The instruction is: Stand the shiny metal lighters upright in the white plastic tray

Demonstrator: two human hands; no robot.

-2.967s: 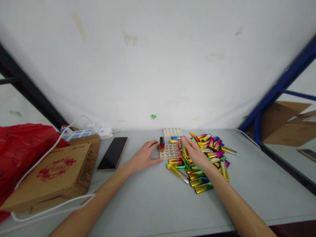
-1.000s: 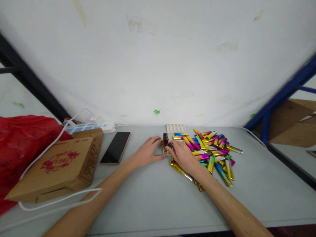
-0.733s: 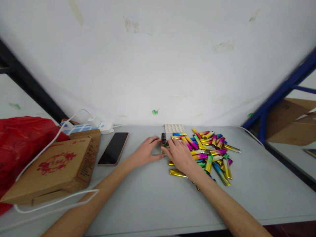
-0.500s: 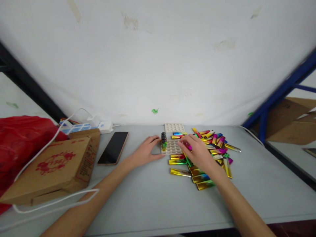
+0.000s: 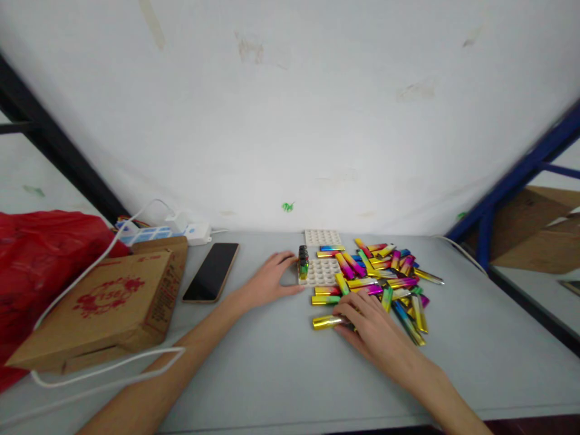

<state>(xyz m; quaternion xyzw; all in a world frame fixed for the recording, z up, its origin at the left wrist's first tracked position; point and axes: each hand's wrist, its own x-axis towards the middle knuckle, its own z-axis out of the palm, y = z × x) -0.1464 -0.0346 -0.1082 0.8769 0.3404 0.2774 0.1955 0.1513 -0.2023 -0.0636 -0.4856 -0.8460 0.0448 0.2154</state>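
A pale tray with rows of round holes [image 5: 322, 273] lies on the table. Along its left edge several dark-topped lighters [image 5: 303, 266] stand upright in a row. My left hand [image 5: 272, 279] rests beside that edge, thumb and index finger spread at its two corners. My right hand [image 5: 369, 320] is bent down over the near side of a heap of shiny multicoloured lighters [image 5: 394, 266]. Its fingertips curl at the silver end of a gold lighter [image 5: 325, 322]; what else lies beneath the palm is hidden.
Behind the tray lies a second pale holed tray [image 5: 322, 237] near the wall. To the left are a black phone [image 5: 211, 272], a cardboard box [image 5: 104, 302], a red bag [image 5: 49, 260] and a power strip [image 5: 197, 232]. A white cable [image 5: 109, 371] crosses over my left forearm.
My right hand has moved from above the holed tray toward me, onto the lighters at the heap's near side. The left hand keeps its place by the tray. The view has shifted slightly.
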